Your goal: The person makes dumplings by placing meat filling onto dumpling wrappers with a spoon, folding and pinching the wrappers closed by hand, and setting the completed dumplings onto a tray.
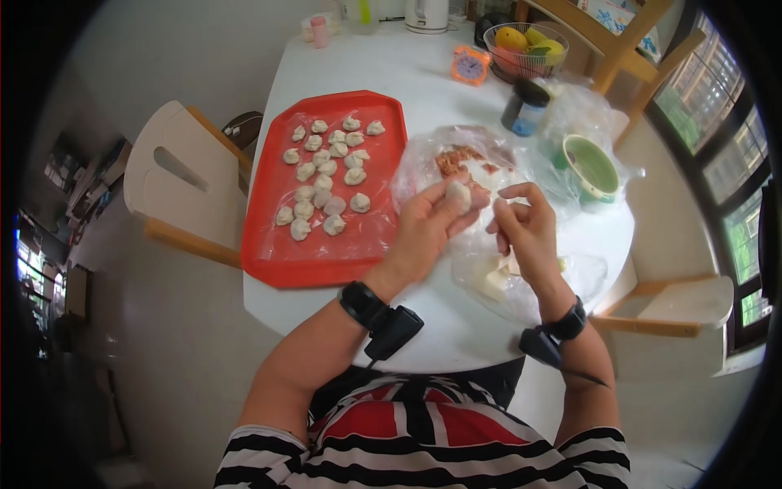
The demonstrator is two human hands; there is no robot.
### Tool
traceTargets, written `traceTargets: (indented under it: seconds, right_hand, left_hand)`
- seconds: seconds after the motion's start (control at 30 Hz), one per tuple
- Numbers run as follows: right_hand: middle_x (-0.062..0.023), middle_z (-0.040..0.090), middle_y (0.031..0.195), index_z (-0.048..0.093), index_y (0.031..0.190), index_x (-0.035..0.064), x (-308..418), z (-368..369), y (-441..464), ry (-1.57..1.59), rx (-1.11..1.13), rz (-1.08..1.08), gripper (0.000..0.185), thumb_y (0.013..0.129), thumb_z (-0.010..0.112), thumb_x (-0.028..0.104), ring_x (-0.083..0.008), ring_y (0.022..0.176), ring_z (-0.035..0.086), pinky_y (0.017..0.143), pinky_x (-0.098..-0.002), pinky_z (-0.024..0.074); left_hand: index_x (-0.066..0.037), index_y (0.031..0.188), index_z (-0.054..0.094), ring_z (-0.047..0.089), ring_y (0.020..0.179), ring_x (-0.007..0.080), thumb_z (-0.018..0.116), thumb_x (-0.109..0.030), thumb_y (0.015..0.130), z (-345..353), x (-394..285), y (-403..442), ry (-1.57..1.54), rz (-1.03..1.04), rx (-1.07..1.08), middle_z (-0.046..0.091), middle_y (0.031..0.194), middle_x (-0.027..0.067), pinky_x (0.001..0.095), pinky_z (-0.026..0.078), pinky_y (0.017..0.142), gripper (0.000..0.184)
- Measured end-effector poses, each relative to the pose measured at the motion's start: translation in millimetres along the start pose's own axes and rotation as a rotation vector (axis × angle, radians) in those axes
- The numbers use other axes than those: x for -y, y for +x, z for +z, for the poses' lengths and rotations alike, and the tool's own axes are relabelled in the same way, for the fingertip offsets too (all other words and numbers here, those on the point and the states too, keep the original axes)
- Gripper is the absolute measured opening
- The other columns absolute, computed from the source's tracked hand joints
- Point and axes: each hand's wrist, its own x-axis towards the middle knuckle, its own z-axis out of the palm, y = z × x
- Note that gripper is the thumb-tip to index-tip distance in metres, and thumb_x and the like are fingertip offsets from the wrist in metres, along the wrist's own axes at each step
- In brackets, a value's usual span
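Observation:
My left hand is closed around a pale dumpling, held in the fingertips above the table. Just to its right, my right hand is raised with bent fingers apart, and I see nothing between them. Beyond both hands, minced filling lies on a clear plastic bag. Under my right hand is a stack of dough wrappers in clear plastic, partly hidden by the hand. On the left, a red tray lined with plastic film carries several folded dumplings.
A green bowl and a dark-lidded jar stand to the right. Farther back are an orange clock, a fruit basket and a white kettle. Chairs flank the white table. Both wrists wear black strapped devices.

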Motion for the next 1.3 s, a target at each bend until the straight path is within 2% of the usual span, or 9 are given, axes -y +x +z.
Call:
traceTargets:
  seconds: [0.27, 0.63, 0.8, 1.0, 1.07, 1.13, 1.2, 1.23, 1.3]
  right_hand:
    - [-0.0055, 0.060, 0.065, 0.050, 0.102, 0.0012, 6, -25, -28, -0.040, 0.002, -0.046, 0.015, 0.094, 0.060, 0.010, -0.0044, 0.043, 0.047, 0.040, -0.0189, 0.0353]
    - [-0.0044, 0.060, 0.068, 0.052, 0.095, 0.0013, -30, -34, -35, 0.079, 0.045, -0.079, 0.011, 0.095, 0.059, 0.010, -0.0038, 0.049, 0.049, 0.044, -0.0177, 0.0372]
    - [-0.0051, 0.060, 0.069, 0.051, 0.097, 0.0005, -29, -45, -31, 0.167, -0.188, -0.223, 0.009, 0.095, 0.057, 0.007, -0.0043, 0.050, 0.049, 0.044, -0.0175, 0.0371]
    - [-0.0064, 0.061, 0.076, 0.053, 0.100, -0.0005, -30, -61, -30, 0.214, -0.256, -0.234, 0.009, 0.095, 0.057, 0.006, -0.0055, 0.060, 0.055, 0.047, -0.0172, 0.0395]
    - [-0.0052, 0.061, 0.078, 0.054, 0.097, -0.0001, -27, -63, -34, 0.167, -0.181, -0.198, 0.009, 0.095, 0.058, 0.008, -0.0056, 0.066, 0.058, 0.050, -0.0160, 0.0417]
    - [-0.0049, 0.062, 0.077, 0.059, 0.091, 0.0011, -25, -67, -38, 0.119, -0.149, -0.164, 0.006, 0.092, 0.062, 0.006, -0.0079, 0.067, 0.060, 0.054, -0.0194, 0.0442]
    - [-0.0069, 0.062, 0.078, 0.063, 0.088, 0.0029, -23, -72, -40, -0.423, 0.105, -0.294, 0.003, 0.087, 0.065, 0.005, -0.0124, 0.064, 0.060, 0.056, -0.0247, 0.0457]
    - [-0.0095, 0.062, 0.082, 0.066, 0.086, 0.0048, -14, -70, -44, -0.427, 0.180, -0.138, 0.005, 0.081, 0.067, 0.003, -0.0210, 0.070, 0.062, 0.063, -0.0316, 0.0483]
    - [-0.0100, 0.063, 0.084, 0.066, 0.086, 0.0047, -25, -67, -44, -0.491, 0.205, -0.273, 0.007, 0.080, 0.067, 0.004, -0.0237, 0.076, 0.062, 0.067, -0.0335, 0.0490]
  left_hand:
    - [0.006, 0.125, 0.046, 0.059, 0.112, 0.0294, 0.045, -0.009, 0.099, -37, -50, 13, -0.196, 0.325, -0.187, 0.058, 0.117, 0.0182, 0.0382, 0.047, 0.102, 0.030]
    - [0.011, 0.118, 0.049, 0.059, 0.111, 0.0284, 0.047, 0.003, 0.094, -90, -109, 15, 0.173, 0.269, -0.451, 0.057, 0.115, 0.0165, 0.0358, 0.050, 0.101, 0.025]
    - [0.010, 0.120, 0.047, 0.058, 0.114, 0.0282, 0.045, 0.002, 0.095, -91, -92, 35, 0.241, 0.165, -0.497, 0.057, 0.119, 0.0166, 0.0360, 0.050, 0.101, 0.027]
    - [0.005, 0.127, 0.047, 0.062, 0.104, 0.0220, 0.045, -0.005, 0.098, -114, -68, 82, 0.520, -0.075, -0.434, 0.058, 0.119, 0.0153, 0.0299, 0.053, 0.085, 0.030]
    - [0.003, 0.126, 0.049, 0.064, 0.092, 0.0194, 0.047, -0.004, 0.096, -110, -53, 89, 0.541, -0.051, -0.535, 0.061, 0.112, 0.0142, 0.0286, 0.055, 0.079, 0.031]
    - [0.002, 0.123, 0.052, 0.066, 0.083, 0.0189, 0.049, -0.002, 0.093, -134, -50, 100, 0.765, -0.170, -0.396, 0.064, 0.103, 0.0127, 0.0283, 0.055, 0.073, 0.031]
    - [0.000, 0.122, 0.055, 0.064, 0.074, 0.0163, 0.051, 0.000, 0.090, -144, -42, 103, 0.828, -0.155, -0.397, 0.065, 0.100, 0.0109, 0.0256, 0.053, 0.063, 0.032]
    - [0.000, 0.121, 0.055, 0.063, 0.072, 0.0141, 0.053, -0.002, 0.090, -120, -45, 92, 0.977, -0.131, -0.454, 0.065, 0.100, 0.0094, 0.0238, 0.051, 0.060, 0.031]
    - [0.000, 0.120, 0.056, 0.062, 0.070, 0.0120, 0.056, -0.003, 0.090, -105, -51, 83, 1.122, -0.106, -0.511, 0.065, 0.099, 0.0078, 0.0219, 0.048, 0.057, 0.031]
